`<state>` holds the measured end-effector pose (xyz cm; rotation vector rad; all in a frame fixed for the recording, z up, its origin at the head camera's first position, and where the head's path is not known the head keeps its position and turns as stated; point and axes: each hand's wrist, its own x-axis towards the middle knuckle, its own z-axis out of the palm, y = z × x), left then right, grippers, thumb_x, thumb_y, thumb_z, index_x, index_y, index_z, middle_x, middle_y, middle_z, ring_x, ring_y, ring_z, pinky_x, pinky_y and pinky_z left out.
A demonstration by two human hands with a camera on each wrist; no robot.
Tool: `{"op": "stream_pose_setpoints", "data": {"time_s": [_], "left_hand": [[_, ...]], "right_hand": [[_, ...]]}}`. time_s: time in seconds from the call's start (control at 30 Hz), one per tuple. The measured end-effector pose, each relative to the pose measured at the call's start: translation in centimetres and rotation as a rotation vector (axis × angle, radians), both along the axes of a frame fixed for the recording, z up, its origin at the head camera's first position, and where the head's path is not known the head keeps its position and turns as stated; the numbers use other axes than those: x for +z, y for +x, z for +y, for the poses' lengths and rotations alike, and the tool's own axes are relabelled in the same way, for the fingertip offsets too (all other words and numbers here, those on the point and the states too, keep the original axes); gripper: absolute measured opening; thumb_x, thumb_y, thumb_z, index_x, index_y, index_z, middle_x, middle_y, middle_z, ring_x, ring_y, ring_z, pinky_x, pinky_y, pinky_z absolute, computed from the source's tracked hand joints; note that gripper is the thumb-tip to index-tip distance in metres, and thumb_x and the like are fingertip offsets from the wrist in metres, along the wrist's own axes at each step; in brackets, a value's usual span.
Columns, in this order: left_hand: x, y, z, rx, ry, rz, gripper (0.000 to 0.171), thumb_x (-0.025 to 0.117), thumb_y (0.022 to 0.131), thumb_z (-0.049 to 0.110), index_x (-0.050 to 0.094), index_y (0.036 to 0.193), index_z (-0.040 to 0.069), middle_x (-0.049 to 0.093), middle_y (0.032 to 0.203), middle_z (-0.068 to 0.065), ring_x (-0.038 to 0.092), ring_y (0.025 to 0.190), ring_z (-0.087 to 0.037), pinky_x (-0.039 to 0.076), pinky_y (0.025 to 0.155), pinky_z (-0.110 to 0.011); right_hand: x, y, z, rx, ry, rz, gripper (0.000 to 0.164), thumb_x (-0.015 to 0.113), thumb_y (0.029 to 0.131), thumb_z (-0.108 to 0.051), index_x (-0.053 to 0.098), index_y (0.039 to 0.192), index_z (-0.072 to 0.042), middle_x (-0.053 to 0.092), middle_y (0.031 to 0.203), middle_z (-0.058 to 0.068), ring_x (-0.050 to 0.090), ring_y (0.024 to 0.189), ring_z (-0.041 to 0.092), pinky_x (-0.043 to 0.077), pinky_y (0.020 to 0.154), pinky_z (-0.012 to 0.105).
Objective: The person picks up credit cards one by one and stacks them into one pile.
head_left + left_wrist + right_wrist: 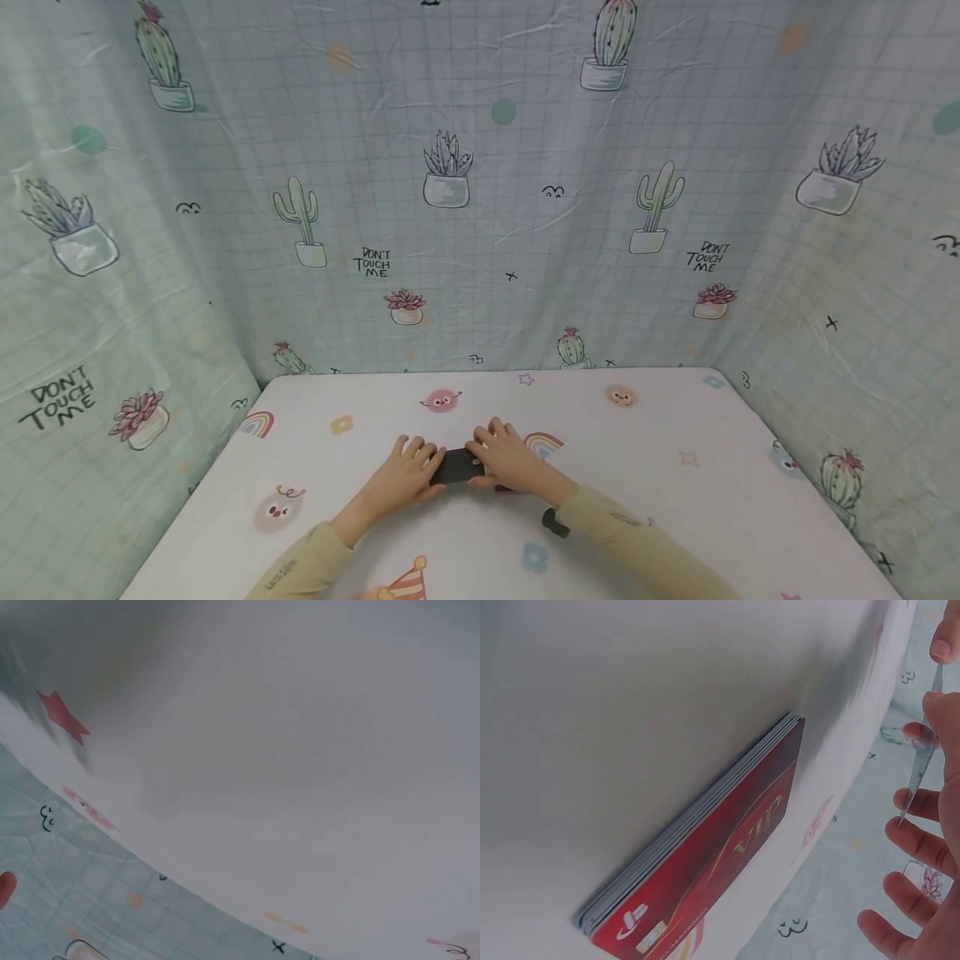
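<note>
In the head view a dark card (pixel 456 468) is held level between two hands over the middle of the table. The left hand (pixel 403 475) pinches its left end, and the right hand (pixel 512 460) grips its right end. Seen nearly edge-on in the right wrist view, the thin card (pixel 922 766) sits between fingertips (pixel 941 649) at the right border. A neat stack of red VIP cards (pixel 727 855) lies on the table close to the right hand. Only table and curtain appear in the left wrist view.
A small black object (pixel 555 522) lies beside the right sleeve (pixel 622 533), which partly covers it. The white table (pixel 352 525) bears printed cartoon figures. Curtains (pixel 480 233) with cactus prints surround it at the back and both sides.
</note>
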<state>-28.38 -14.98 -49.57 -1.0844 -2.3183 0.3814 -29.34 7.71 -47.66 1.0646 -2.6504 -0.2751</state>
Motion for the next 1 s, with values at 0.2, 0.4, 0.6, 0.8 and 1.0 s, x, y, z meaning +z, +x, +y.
{"op": "stream_pose_setpoints", "data": {"time_s": [0.2,0.4,0.6,0.8,1.0], "left_hand": [[0.4,0.4,0.6,-0.018,-0.005,0.008,0.053,0.051,0.082,0.052,0.056,0.117,0.013,0.058,0.101,-0.002,0.048,0.090,-0.020,0.037,0.080,-0.040],[0.4,0.5,0.9,-0.036,-0.010,0.028,0.052,0.051,0.082,0.051,0.056,0.119,0.014,0.057,0.105,-0.001,0.048,0.092,-0.020,0.038,0.080,-0.040],[0.4,0.4,1.1,-0.062,0.000,0.037,0.050,0.040,0.089,0.050,0.053,0.121,0.014,0.057,0.108,-0.001,0.049,0.094,-0.019,0.038,0.080,-0.039],[0.4,0.4,1.6,-0.086,0.010,0.044,0.050,0.044,0.087,0.048,0.052,0.122,0.014,0.056,0.108,-0.001,0.049,0.093,-0.019,0.038,0.080,-0.039],[0.5,0.6,2.2,-0.089,0.019,0.050,0.051,0.052,0.083,0.048,0.053,0.121,0.015,0.057,0.110,0.000,0.049,0.093,-0.018,0.038,0.081,-0.038]], "right_hand": [[0.1,0.5,0.8,-0.005,-0.034,-0.020,0.059,0.049,0.078,-0.061,0.052,0.120,-0.020,0.049,0.108,-0.003,0.039,0.093,0.017,0.038,0.078,0.032],[0.0,0.7,1.7,0.021,-0.074,-0.011,0.057,0.052,0.079,-0.058,0.053,0.119,-0.019,0.050,0.107,-0.002,0.039,0.094,0.017,0.038,0.076,0.031],[0.0,0.9,2.4,0.039,-0.094,-0.003,0.057,0.054,0.079,-0.056,0.052,0.121,-0.018,0.050,0.108,-0.002,0.038,0.093,0.016,0.039,0.074,0.030],[0.1,1.2,3.3,0.058,-0.122,0.005,0.055,0.057,0.079,-0.051,0.052,0.122,-0.017,0.051,0.108,-0.002,0.039,0.092,0.016,0.039,0.076,0.030],[-0.1,1.3,4.3,0.100,-0.178,0.057,0.053,0.062,0.077,-0.046,0.054,0.120,-0.016,0.052,0.107,-0.001,0.040,0.091,0.015,0.041,0.076,0.029]]}}
